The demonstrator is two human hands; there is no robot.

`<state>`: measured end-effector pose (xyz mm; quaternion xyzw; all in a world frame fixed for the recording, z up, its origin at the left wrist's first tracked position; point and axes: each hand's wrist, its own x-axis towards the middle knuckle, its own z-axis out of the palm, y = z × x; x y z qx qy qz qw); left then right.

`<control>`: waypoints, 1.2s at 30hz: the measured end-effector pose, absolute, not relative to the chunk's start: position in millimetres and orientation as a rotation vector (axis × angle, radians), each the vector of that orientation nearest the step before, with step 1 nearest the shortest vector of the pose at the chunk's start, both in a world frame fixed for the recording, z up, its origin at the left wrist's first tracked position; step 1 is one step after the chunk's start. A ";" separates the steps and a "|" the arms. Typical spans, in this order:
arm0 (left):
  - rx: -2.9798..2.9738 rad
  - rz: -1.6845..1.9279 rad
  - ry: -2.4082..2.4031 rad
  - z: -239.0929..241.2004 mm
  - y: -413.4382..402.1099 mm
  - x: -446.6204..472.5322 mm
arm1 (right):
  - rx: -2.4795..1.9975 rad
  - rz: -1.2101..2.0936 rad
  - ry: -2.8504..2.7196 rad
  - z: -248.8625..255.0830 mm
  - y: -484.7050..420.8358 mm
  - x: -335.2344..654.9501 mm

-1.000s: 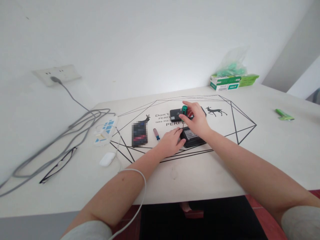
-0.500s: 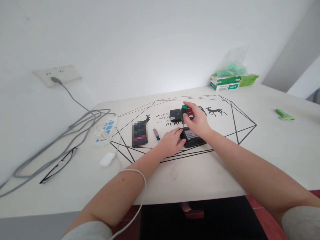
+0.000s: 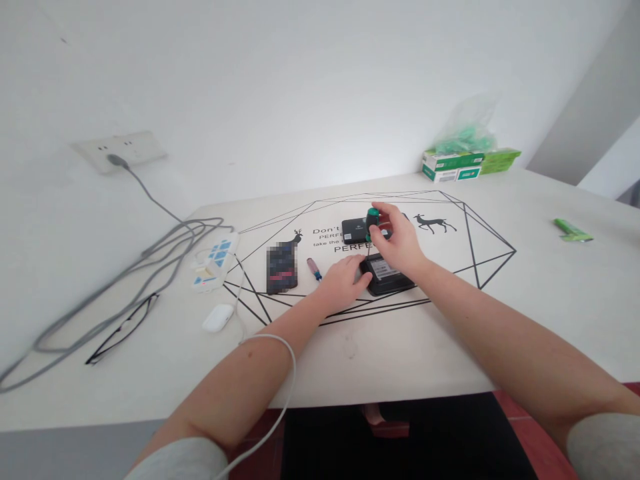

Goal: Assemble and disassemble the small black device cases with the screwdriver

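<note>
One white cable [image 3: 291, 387] loops over the left forearm at the near edge of the table [image 3: 440, 360]. Toward the table's left edge lie one pair of glasses [image 3: 125, 328] and one white earbud case [image 3: 219, 318].

Near the middle, the left hand [image 3: 343, 285] lies palm down. Its fingers are close together, the thumb spread from them, and they touch the left side of one black handheld device [image 3: 387, 285]. The device lies flat on the table, a bit nearer the near edge than the back one, a printed label showing in its recess. The right hand [image 3: 400, 245] is above it, its fingers closed around the green-and-black handle of a screwdriver [image 3: 372, 219]. This stands nearly upright, shaft down to the device's far left corner.

A second screwdriver [image 3: 313, 268], with a clear handle and blue collar, lies left of the device, making two in all. Further left are one pixelated dark item [image 3: 282, 268] and one power strip [image 3: 216, 262]. Beyond the device is one black cover [image 3: 353, 231], partly hidden by the right hand.

One green wrapper [image 3: 573, 230] lies toward the right edge. By the back edge, two green-and-white boxes [image 3: 453, 162] are stacked under one clear bag [image 3: 467, 137].
</note>
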<state>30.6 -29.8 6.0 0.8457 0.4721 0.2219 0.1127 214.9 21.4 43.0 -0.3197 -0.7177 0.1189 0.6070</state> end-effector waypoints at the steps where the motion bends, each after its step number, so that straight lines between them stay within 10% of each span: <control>1: 2.462 0.681 1.387 5.6 -28.1 30.9 | -0.734 0.273 -1.653 43.3 21.2 214.6; 36: 2.519 0.579 1.842 9.4 -1.3 18.5 | -0.713 0.321 -1.546 49.6 12.5 210.5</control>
